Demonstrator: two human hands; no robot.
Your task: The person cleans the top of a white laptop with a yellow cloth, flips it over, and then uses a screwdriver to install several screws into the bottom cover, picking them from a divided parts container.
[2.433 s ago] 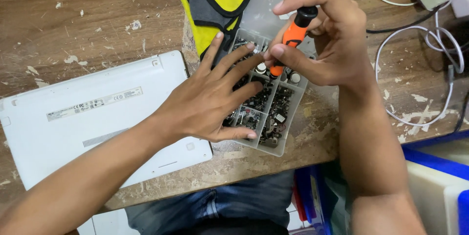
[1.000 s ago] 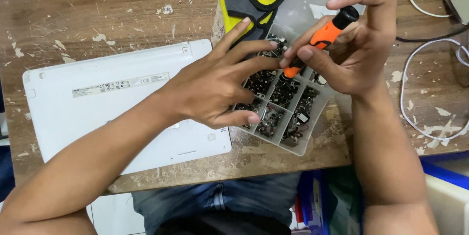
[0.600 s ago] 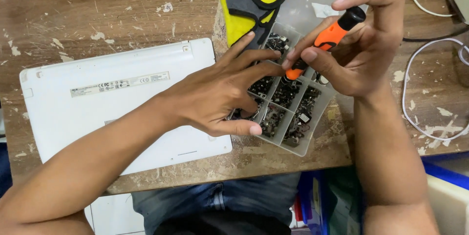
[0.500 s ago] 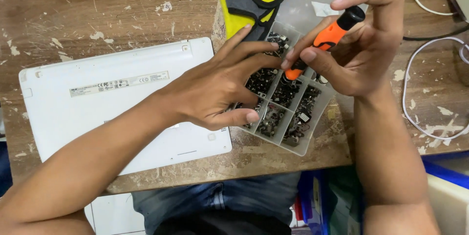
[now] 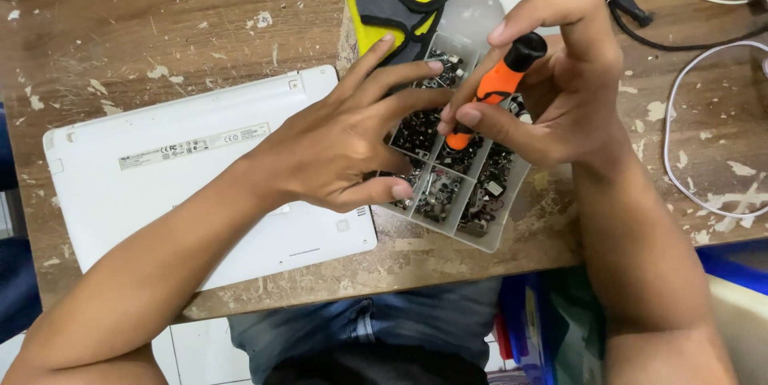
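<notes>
Screwdriver over parts box

Orange screwdriver (image 5: 498, 85) pinched in right hand (image 5: 552, 85), tip down in compartmented parts box (image 5: 500, 229). Left hand (image 5: 344, 145) spread wide, fingers resting across box's left cells, holding nothing, just beside screwdriver tip. White laptop (image 5: 184, 169) upside down at left.

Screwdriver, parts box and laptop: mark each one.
Screwdriver (image 5: 498, 85), head view, on its orange handle.
Parts box (image 5: 502, 229), head view, on its near right wall.
Laptop (image 5: 160, 185), head view, on its bare white underside.
</notes>
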